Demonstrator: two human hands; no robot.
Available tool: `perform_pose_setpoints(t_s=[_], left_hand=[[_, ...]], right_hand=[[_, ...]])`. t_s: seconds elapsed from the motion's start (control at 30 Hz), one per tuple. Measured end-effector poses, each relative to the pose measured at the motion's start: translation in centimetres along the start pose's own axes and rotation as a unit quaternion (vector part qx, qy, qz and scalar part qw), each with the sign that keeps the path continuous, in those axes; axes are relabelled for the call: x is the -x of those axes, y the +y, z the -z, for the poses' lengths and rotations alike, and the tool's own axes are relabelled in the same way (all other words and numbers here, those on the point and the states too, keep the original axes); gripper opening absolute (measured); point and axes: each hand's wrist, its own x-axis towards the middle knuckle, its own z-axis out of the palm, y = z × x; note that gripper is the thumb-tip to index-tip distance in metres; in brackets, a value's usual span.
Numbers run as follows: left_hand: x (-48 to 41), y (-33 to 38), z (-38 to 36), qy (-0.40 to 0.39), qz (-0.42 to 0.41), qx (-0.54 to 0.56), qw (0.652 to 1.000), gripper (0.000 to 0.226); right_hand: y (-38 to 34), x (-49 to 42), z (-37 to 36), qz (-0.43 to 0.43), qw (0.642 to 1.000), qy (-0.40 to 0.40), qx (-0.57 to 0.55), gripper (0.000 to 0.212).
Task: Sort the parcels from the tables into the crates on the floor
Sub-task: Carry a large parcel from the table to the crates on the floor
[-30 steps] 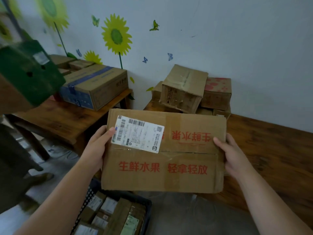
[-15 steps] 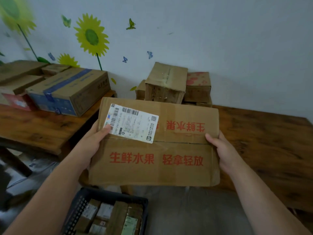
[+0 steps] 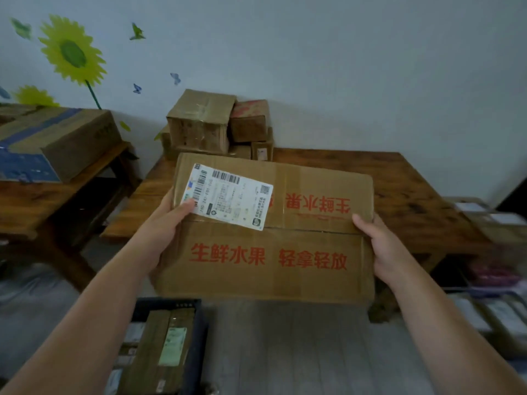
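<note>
A wooden counter [image 3: 413, 201] stands against a pale wall. At frame centre the parcel [image 3: 285, 252] is held before it, long axis left to right, left grip [image 3: 159, 232] and right grip [image 3: 382, 252] each clasping a short end. The dark crate [image 3: 171, 304] lies lower left, nearer the left grip.

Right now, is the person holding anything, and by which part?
Yes: a flat cardboard parcel, held by its two side edges. The left hand grips the left edge, thumb on the shipping label; the right hand grips the right edge.
</note>
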Motion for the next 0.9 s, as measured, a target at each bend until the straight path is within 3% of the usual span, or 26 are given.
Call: perform_pose_setpoints(t_s=[0.33, 0.5, 0.63, 0.9], left_hand=[[6.4, -3.6, -16.9, -0.160, 0.052, -0.024, 0.986, 0.049], [6.6, -4.5, -25.3, -0.224, 0.058, -0.022, 0.973, 0.045], [5.7, -5.6, -32.9, -0.265, 0.056, -0.031, 0.962, 0.046], [0.8, -6.5, -49.4, -0.347, 0.055, -0.053, 0.935, 0.049]], right_hand=[[1.2, 11.2, 18.2, 0.005, 0.984, 0.177, -0.030, 0.045], [1.4, 14.0, 24.8, 0.015, 0.963, 0.262, -0.054, 0.077], [0.9, 14.0, 30.7, 0.030, 0.949, 0.310, -0.043, 0.037], [-2.6, 8.9, 43.1, -0.002, 0.923, 0.385, 0.022, 0.037]])
